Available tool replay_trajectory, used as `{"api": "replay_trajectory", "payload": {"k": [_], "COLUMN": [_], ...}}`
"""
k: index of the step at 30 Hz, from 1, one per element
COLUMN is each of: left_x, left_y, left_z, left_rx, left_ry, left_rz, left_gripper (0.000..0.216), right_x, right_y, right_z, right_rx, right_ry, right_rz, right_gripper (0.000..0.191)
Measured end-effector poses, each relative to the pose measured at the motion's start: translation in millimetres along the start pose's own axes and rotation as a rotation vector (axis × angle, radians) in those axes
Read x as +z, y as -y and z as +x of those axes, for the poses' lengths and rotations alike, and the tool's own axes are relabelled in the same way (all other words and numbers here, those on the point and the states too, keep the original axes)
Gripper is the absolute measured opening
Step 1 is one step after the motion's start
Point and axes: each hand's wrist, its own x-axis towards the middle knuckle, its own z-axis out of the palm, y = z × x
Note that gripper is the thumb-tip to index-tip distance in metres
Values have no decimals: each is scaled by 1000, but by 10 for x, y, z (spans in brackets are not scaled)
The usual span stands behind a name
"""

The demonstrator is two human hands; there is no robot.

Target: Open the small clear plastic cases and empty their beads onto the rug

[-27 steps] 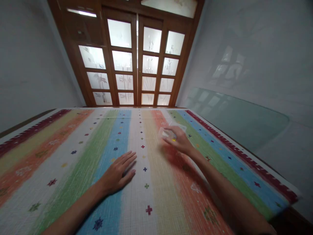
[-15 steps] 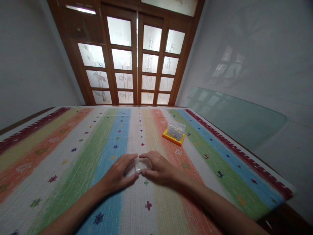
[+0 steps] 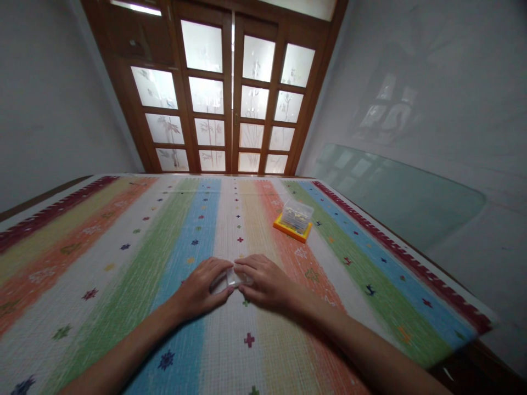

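Both hands are in the middle now, low over the striped cloth (image 3: pixel 265 343), fingertips almost meeting, and between them sits a small clear piece (image 3: pixel 233 278)! The left hand (image 3: pixel 203 285) has its fingers curled along the far side and its thumb along the near side; the right hand (image 3: pixel 263 281) mirrors it from the other end. Neither grip is spread wide: fingers and thumbs appear to close on the piece, though the hands hide much of it, and whether it's one part or two I can't tell. How far along are we? This clear piece is in hand, well apart from the clear box (image 3: pixel 297 215), which stands on its yellow base (image 3: pixel 288 232) farther off to the right, untouched, with what look like more flat clear layers inside. That much looks left alone; how much handling remains, the view doesn't show. As for the hold, the piece lies right inside it, just above or on the cloth, its middle glinting in the narrow gap between the two hands.
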Motion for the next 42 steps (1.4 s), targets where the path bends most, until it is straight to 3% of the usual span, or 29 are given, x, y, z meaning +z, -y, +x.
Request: {"api": "replay_trajectory", "payload": {"k": [7,14,17,19,22,25,29,34,38,42], "left_x": [66,138,128,107,68,43,6,-182,-478,-827], "left_y": [-63,-24,-36,-43,-35,-15,-14,67,331,678], "left_z": [18,8,5,5,7,10,18,-31,-212,-473], "left_rx": [-87,-113,-157,-227,-302,-328,-413,-497,-554,-501], "left_ry": [-37,-34,-38,-44,-30,-28,-74,-98,-284,-396], "left_rz": [-8,-65,-73,-108,-271,-575,-814,-672,-434,-115], "left_gripper": [30,39,45,55,67,74,85,72,76,73], "right_x": [126,105,-11,-126,-281,-344,-305,-250,-258,-266], "right_y": [-46,4,-43,-110,-229,-329,-405,-432,-503,-628], "right_z": [23,73,180,264,373,461,564,601,469,235], "right_rx": [-292,-308,-253,-126,83,253,475,594,607,580], "right_ry": [35,112,220,275,181,72,105,42,-15,-57], "right_rz": [-495,-596,-437,-259,26,419,804,1008,1031,932], "right_gripper": [35,34,30,25,21,23,27,24,22,23]}}
